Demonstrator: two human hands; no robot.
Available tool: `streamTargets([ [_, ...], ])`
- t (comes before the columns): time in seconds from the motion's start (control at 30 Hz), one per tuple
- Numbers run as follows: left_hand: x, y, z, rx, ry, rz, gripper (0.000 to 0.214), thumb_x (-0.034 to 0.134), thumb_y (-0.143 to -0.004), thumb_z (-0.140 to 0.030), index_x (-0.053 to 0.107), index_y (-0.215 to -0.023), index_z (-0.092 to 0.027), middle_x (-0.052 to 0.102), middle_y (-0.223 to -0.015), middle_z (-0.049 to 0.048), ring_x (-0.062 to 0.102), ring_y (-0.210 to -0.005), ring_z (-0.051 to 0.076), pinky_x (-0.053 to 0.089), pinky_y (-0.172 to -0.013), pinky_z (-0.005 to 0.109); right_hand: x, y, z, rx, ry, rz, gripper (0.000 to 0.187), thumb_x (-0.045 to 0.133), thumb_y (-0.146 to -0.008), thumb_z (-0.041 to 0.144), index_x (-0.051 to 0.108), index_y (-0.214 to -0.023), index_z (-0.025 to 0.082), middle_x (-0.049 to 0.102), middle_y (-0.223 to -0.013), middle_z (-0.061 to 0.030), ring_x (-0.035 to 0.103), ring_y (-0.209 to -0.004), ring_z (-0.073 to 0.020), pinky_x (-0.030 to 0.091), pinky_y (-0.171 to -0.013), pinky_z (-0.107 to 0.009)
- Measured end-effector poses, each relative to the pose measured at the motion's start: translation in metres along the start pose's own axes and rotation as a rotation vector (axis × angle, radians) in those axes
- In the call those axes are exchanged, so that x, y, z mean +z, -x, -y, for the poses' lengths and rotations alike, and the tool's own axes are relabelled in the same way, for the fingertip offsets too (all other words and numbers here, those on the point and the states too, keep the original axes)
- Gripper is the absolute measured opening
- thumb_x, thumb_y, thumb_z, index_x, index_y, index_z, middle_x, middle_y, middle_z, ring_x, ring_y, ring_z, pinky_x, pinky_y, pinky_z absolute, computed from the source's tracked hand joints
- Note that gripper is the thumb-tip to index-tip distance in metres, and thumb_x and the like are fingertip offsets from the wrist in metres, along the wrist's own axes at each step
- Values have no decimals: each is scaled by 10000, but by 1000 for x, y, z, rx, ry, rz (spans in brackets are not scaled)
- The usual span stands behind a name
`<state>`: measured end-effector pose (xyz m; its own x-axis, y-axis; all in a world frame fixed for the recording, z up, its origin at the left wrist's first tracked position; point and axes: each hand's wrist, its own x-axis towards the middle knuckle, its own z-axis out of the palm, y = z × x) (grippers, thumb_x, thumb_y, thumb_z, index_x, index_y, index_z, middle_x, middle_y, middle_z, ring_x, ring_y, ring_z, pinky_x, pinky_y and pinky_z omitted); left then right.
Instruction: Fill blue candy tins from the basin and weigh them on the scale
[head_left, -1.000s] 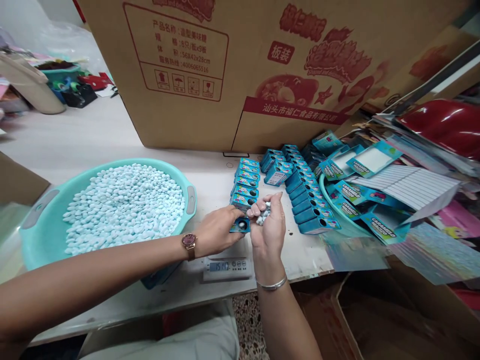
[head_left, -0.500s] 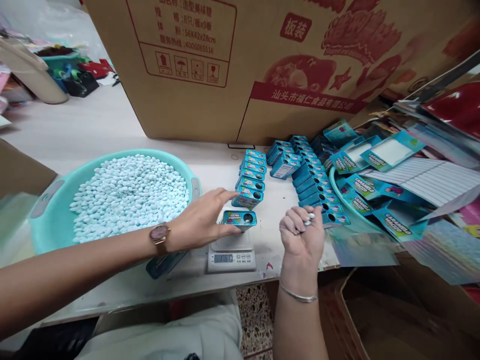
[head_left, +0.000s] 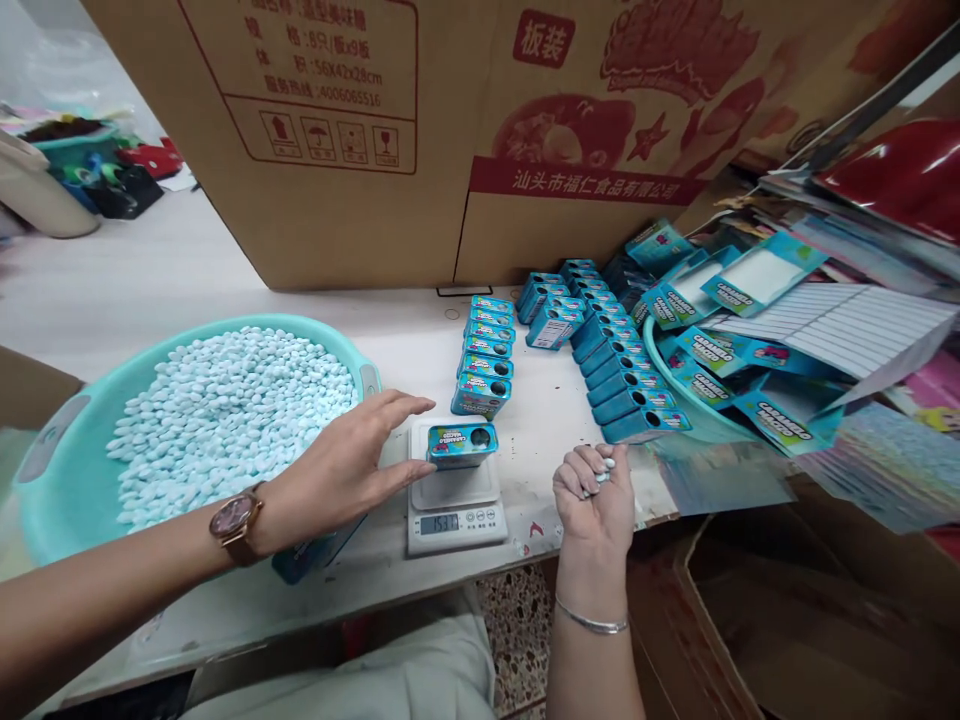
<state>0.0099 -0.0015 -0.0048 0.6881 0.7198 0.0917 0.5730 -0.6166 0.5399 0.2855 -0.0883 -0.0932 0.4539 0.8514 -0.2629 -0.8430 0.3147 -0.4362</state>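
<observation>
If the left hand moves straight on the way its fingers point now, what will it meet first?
Probably the small blue box on the scale, just ahead of the open left hand, though height is unclear.

Small box [head_left: 461, 445], ctr: blue, multicolour print. Scale [head_left: 454, 490]: white. Basin [head_left: 67, 490], left: teal. Candies [head_left: 225, 410] in it: pale blue-white. Carton [head_left: 442, 230], top: brown w/ red print. Watch [head_left: 234, 520]: rose-gold, maroon dial. Bracelet [head_left: 592, 622]: silver.
</observation>
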Motion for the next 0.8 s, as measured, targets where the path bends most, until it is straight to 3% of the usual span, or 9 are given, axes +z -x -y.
streamTargets([
  [0.43, 20, -28, -25, 99, -37, 90, 532, 593, -852, -338, 388, -1332, -231, 487, -1309, 84, 488, -1167, 238, 448, -968, 399, 0, -1, -13, 45, -60, 5, 240, 660, -814, 332, 501, -701, 192, 417, -533, 101, 310, -360, -28, 228, -331, -153],
  [0.57, 24, -34, -41, 170, -90, 36, 383, 553, -881, -303, 483, -1248, -219, 552, -1178, 79, 516, -1081, 239, 462, -918, 400, 24, -1, -24, 68, -57, 2, 273, 656, -814, 366, 484, -687, 196, 401, -524, 102, 326, -370, -31, 255, -341, -142],
  [0.7, 33, -46, -63, 319, -163, 22, 237, 448, -933, -264, 570, -1123, -189, 598, -1012, 77, 542, -955, 219, 481, -825, 371, 56, 4, -39, 136, -158, -96, 281, 628, -833, 366, 473, -669, 199, 440, -536, 87, 468, -468, -52, 426, -467, -161],
  [0.8, 45, -55, -73, 355, -279, 63, 215, 433, -936, -244, 604, -1038, -163, 617, -940, 76, 554, -882, 213, 489, -784, 365, 71, 12, -48, 194, -254, -163, 282, 630, -828, 386, 488, -670, 199, 506, -564, 66, 553, -564, -67, 496, -586, -181],
])
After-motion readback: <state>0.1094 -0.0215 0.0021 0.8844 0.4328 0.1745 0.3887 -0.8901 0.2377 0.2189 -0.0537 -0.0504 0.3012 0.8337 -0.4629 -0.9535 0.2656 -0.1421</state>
